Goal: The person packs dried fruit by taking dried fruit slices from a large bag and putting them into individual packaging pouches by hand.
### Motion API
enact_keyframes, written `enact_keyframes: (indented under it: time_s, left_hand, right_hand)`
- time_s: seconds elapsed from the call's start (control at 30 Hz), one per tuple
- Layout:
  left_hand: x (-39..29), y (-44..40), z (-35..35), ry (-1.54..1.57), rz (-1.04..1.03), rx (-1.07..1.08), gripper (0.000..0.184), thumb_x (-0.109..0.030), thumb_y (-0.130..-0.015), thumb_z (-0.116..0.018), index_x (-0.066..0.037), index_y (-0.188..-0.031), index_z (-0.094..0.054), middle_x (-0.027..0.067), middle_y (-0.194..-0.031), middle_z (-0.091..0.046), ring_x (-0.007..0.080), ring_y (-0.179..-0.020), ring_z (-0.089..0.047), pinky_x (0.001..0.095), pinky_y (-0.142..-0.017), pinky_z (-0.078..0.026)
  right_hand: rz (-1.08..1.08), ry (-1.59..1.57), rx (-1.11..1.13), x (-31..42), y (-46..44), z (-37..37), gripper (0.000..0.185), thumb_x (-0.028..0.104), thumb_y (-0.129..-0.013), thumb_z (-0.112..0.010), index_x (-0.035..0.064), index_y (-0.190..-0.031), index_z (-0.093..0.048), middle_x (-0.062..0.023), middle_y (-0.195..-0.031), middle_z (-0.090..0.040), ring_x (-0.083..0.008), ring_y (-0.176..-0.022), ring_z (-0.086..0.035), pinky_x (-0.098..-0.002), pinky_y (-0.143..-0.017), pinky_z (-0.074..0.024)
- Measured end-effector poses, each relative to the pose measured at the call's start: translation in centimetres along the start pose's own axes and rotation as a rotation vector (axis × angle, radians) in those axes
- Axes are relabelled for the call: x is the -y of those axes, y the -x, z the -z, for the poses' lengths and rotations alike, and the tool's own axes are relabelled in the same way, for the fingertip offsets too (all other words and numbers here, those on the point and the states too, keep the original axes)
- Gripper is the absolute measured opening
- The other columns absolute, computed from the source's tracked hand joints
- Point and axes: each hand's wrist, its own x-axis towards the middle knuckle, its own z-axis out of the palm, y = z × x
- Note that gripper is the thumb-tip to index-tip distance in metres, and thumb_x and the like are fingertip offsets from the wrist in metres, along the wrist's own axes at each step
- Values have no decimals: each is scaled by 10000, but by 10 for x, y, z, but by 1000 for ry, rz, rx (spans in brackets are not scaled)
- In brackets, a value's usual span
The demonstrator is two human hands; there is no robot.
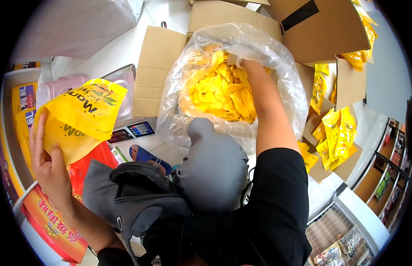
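Note:
A yellow printed pouch [88, 106] is held up at the left by my left hand [48, 155], fingers on its near side and thumb at its lower edge. My right arm reaches down into a clear plastic liner [286, 88] inside an open cardboard box [157, 66]. Yellow dried fruit slices [223, 91] fill the liner. My right hand [246, 62] is at the upper right of the slices, its fingers mostly hidden by the plastic and the slices.
Filled yellow pouches [339, 133] stand in a box at the right. A small scale with a keypad [141, 129] sits left of the liner. Red packaging [48, 221] is at lower left; a wire rack [330, 226] and shelves [383, 173] are at right.

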Motion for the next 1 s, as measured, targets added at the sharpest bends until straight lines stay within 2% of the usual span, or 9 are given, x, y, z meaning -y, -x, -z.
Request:
enact_keyframes:
  time_s: [0.47,0.53,0.57,0.6,0.67,0.7,0.87,0.9,1.0]
  left_hand:
    - [26,5,22,318,176,-55,566,78,-821,-363,25,-1375,-459,146,-1393,-472,192,-1269,-469,283,-1022,-394]
    - [15,7,24,394,216,-38,566,76,-822,-360,29,-1379,-451,150,-1399,-466,193,-1273,-468,283,-1026,-394]
    - [10,6,26,508,180,-4,576,81,-809,-365,27,-1374,-459,144,-1406,-462,189,-1285,-456,283,-1028,-394]
    - [2,5,28,568,150,9,581,83,-802,-367,26,-1372,-463,140,-1410,-460,187,-1292,-449,283,-1029,-394]
    - [-18,3,30,412,-98,22,607,87,-771,-379,11,-1365,-482,129,-1407,-467,183,-1264,-472,280,-991,-422]
    - [-32,3,27,190,-301,14,629,89,-747,-388,-3,-1360,-496,120,-1400,-477,181,-1231,-500,276,-953,-450]
    - [-110,18,2,337,-271,345,666,84,-694,-466,-21,-1351,-496,175,-1289,-523,206,-1069,-565,262,-836,-463]
    - [-115,18,-6,372,-285,428,690,91,-679,-462,-21,-1360,-480,178,-1292,-514,219,-1112,-552,224,-875,-436]
    - [-124,18,-50,394,-499,313,690,84,-683,-498,-8,-1366,-460,176,-1254,-513,196,-1026,-561,221,-837,-441]
  right_hand:
    - [-127,-287,-466,-50,80,9,396,153,-797,-711,86,-1178,-630,-96,-1114,-667,-212,-1004,-625,-316,-879,-487]
    - [-129,-521,-493,-49,113,31,381,148,-803,-706,80,-1171,-634,-94,-1100,-675,-204,-989,-635,-312,-868,-494]
    - [-251,-924,-492,-24,141,59,177,128,-806,-682,55,-966,-696,-67,-897,-703,-161,-780,-662,-302,-708,-529]
    - [-255,-920,-509,-9,162,59,177,128,-806,-682,55,-966,-696,-67,-897,-703,-161,-780,-662,-302,-708,-529]
    - [-346,-1575,-504,9,189,61,256,61,-780,-682,25,-1033,-661,-58,-956,-686,-162,-840,-653,-312,-754,-532]
    - [-326,-1567,-526,9,199,66,256,61,-780,-682,25,-1033,-661,-58,-956,-686,-162,-840,-653,-312,-754,-532]
    - [84,-2189,-303,28,273,147,414,273,-873,-560,31,-1208,-553,-111,-1122,-645,-236,-994,-636,-367,-882,-520]
    - [-186,-2555,-330,43,282,195,428,308,-892,-538,34,-1222,-544,-114,-1155,-633,-242,-1022,-625,-375,-898,-513]
    - [367,-2208,-550,83,309,226,520,419,-940,-483,44,-1300,-488,-105,-1226,-603,-242,-1095,-594,-401,-958,-480]
